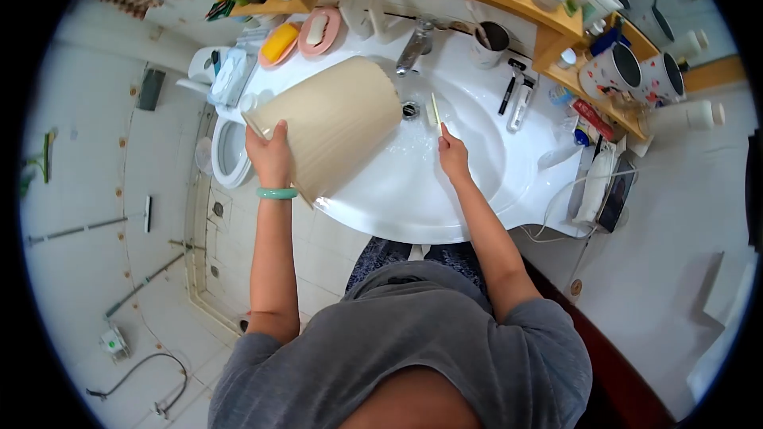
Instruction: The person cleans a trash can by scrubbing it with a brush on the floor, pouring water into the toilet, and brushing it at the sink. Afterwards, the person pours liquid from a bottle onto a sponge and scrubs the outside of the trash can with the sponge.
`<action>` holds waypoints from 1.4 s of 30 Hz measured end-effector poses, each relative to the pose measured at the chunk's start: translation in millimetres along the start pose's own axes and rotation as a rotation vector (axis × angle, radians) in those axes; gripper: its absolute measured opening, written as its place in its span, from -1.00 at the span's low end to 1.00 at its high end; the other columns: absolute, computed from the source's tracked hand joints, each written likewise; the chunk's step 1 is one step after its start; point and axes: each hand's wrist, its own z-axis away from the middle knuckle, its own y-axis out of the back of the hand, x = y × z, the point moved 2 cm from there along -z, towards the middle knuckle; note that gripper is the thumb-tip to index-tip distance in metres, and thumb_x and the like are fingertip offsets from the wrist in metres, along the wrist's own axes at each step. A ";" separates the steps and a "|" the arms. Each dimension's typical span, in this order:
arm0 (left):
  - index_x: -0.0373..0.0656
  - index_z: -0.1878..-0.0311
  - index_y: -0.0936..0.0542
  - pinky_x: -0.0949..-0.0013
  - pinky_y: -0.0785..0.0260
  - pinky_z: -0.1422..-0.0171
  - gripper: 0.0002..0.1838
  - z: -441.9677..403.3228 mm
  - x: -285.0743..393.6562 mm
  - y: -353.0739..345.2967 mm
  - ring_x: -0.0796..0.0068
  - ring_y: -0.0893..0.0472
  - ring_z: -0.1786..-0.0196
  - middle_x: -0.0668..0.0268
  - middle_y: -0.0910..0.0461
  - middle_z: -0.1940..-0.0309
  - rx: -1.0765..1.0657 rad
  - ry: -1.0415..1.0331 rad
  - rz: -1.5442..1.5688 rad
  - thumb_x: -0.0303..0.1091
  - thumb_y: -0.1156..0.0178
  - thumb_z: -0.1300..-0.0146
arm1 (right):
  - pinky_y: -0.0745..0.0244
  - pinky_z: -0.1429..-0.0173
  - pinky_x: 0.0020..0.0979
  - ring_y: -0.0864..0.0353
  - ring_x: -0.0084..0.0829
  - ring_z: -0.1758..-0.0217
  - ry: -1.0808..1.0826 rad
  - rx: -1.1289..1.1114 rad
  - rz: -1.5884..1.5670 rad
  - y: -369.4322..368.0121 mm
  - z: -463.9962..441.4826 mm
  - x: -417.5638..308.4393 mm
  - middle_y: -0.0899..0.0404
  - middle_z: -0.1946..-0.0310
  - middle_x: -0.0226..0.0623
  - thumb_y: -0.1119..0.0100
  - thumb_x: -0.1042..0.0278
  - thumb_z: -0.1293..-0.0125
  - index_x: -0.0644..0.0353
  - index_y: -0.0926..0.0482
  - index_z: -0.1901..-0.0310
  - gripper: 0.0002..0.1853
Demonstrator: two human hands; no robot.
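Left hand (270, 157) grips a beige container (342, 123) by one end — tipped over the sink (389, 222); right hand (453, 156) grasps a slim brush (435, 109).

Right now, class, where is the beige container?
In the head view, the beige container tilts over the left side of the sink, left end in the left hand, right end near the faucet.

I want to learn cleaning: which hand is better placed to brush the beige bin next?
Probably the right hand: it holds the small brush over the sink, close to the beige bin. The left hand looks busy holding the bin by one end.
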 end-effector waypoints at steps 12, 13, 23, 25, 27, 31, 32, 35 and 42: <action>-0.54 0.04 -0.47 0.31 -0.47 0.10 -0.63 -38.3 -22.4 -23.8 0.30 -0.64 0.20 0.03 -0.61 0.16 0.015 0.293 -0.152 -0.51 -0.29 -0.13 | -0.49 0.20 -0.29 -0.56 -0.22 0.39 -0.038 -0.046 0.005 36.3 41.2 -48.2 -0.56 0.44 -0.06 0.01 0.38 -0.39 0.22 -0.38 -0.29 -0.56; -0.52 0.03 -0.47 0.31 -0.47 0.09 -0.62 -30.3 -14.3 -26.2 0.30 -0.63 0.20 0.04 -0.61 0.16 0.002 0.229 -0.162 -0.51 -0.29 -0.12 | -0.52 0.18 -0.25 -0.60 -0.17 0.34 0.047 -0.020 0.232 40.6 41.5 -45.9 -0.58 0.39 -0.04 0.00 0.42 -0.36 0.33 -0.37 -0.27 -0.55; -0.40 -0.21 -0.34 0.29 -0.38 -0.16 -0.43 15.5 -6.8 -19.3 0.22 -0.59 -0.03 0.03 -0.56 0.00 -0.072 0.020 -0.175 -0.51 -0.24 -0.11 | -0.54 0.04 -0.28 -0.57 -0.12 0.12 0.123 -0.102 0.769 41.3 36.1 -9.9 -0.56 0.26 -0.02 -0.11 0.53 -0.16 0.38 -0.51 0.19 -0.82; -0.39 -0.25 -0.31 0.29 -0.36 -0.19 -0.39 17.7 -11.7 -20.3 0.21 -0.58 -0.06 0.03 -0.55 -0.04 -0.098 0.027 -0.106 -0.50 -0.25 -0.12 | -0.42 -0.15 -0.15 -0.47 -0.01 -0.03 0.136 -0.136 0.674 52.0 19.5 -38.8 -0.48 0.07 0.08 -0.23 0.47 -0.15 0.41 -0.48 0.05 -0.66; -0.38 -0.28 -0.28 0.30 -0.35 -0.22 -0.36 19.4 -13.2 -19.7 0.20 -0.56 -0.10 0.03 -0.53 -0.08 -0.120 0.030 -0.044 -0.48 -0.25 -0.12 | -0.37 -0.21 -0.15 -0.42 0.04 -0.09 0.436 0.077 0.538 66.5 4.4 -84.4 -0.45 0.01 0.09 -0.19 0.51 -0.15 0.45 -0.42 -0.07 -0.57; -0.36 -0.35 -0.20 0.31 -0.34 -0.24 -0.28 20.3 -4.4 -20.8 0.21 -0.54 -0.13 0.03 -0.50 -0.13 -0.137 0.072 -0.077 -0.45 -0.26 -0.12 | -0.23 -0.38 -0.18 -0.29 0.04 -0.29 0.735 0.327 0.464 75.7 -41.2 -168.1 -0.31 -0.21 0.11 -0.11 0.58 -0.13 0.45 -0.20 -0.28 -0.36; -0.36 -0.36 -0.19 0.32 -0.34 -0.24 -0.26 19.7 -2.5 -21.6 0.21 -0.54 -0.14 0.02 -0.50 -0.13 -0.137 0.070 -0.071 -0.45 -0.26 -0.12 | -0.23 -0.38 -0.18 -0.29 0.04 -0.29 0.739 0.331 0.475 71.4 -56.0 -178.0 -0.31 -0.21 0.11 -0.11 0.58 -0.13 0.45 -0.20 -0.28 -0.36; -0.36 -0.38 -0.15 0.33 -0.37 -0.20 -0.23 16.5 -0.5 -21.7 0.22 -0.56 -0.12 0.01 -0.51 -0.12 -0.114 0.070 -0.061 -0.42 -0.27 -0.12 | -0.13 -0.46 -0.20 -0.19 0.00 -0.40 0.769 0.376 0.567 63.5 -89.0 -187.7 -0.22 -0.31 0.07 0.03 0.63 -0.17 0.43 -0.19 -0.31 -0.39; -0.31 -0.43 -0.10 0.37 -0.48 0.09 -0.14 19.5 7.3 -13.2 0.36 -0.65 0.22 0.15 -0.61 0.19 -0.135 0.199 -0.097 -0.35 -0.30 -0.10 | -0.33 -0.29 -0.19 -0.38 -0.04 -0.23 0.683 0.316 0.641 64.5 -89.8 -160.7 -0.36 -0.23 0.03 -0.12 0.48 -0.15 0.42 -0.25 -0.29 -0.37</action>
